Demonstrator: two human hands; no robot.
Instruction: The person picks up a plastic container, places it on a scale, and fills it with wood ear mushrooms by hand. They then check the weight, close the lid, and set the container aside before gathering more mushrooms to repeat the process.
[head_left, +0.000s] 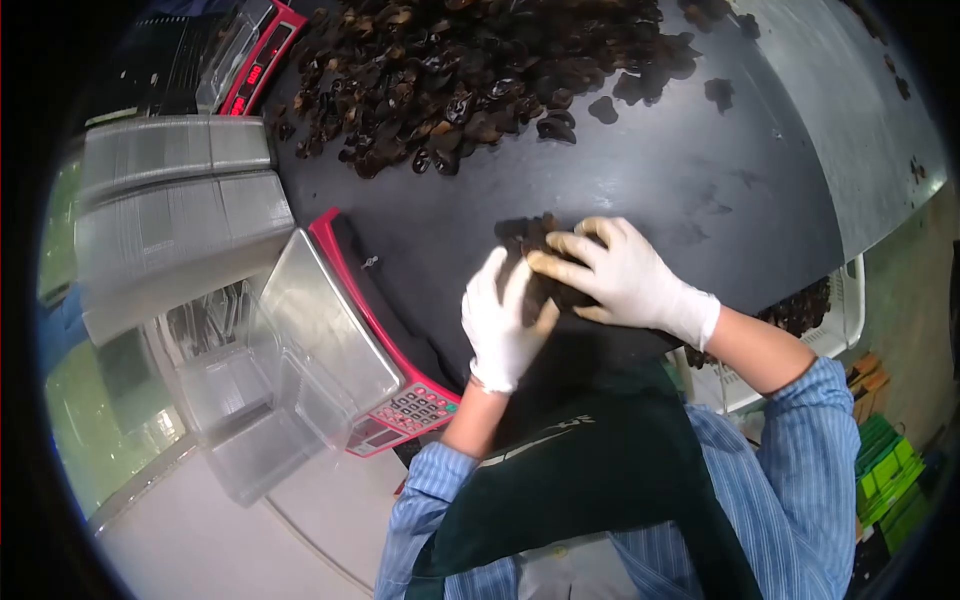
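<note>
head view, the only one i have. i count two gloved hands, both in white gloves, both on the same small clump of dark dried fungus (533, 235). the clump sits on the black table (680, 180), at its near edge, just ahead of the person's chest.

my left hand (500, 330) is half closed, fingers curled up against the clump's near left side, cupping it rather than gripping tight. my right hand (625, 280) lies over the clump's top and right side, fingers spread and bent down onto it. the two hands touch at the fingertips. most of the clump is hidden under them, so i cannot count its pieces.

further up the table lies one big pile of the same fungus (470, 70), well apart from the clump. beside its right edge i make out two stray pieces (603, 108) lying alone.

scales: two, both red-framed. the near scale (330, 330) is just left of my left hand, with one keypad facing me. the far scale (262, 55) sits at the top left beside the big pile.

clear plastic boxes (240, 400) stand against the near scale's left side; the count is unclear. one white basket (845, 320) holding more fungus sits at the right, under the table edge.
</note>
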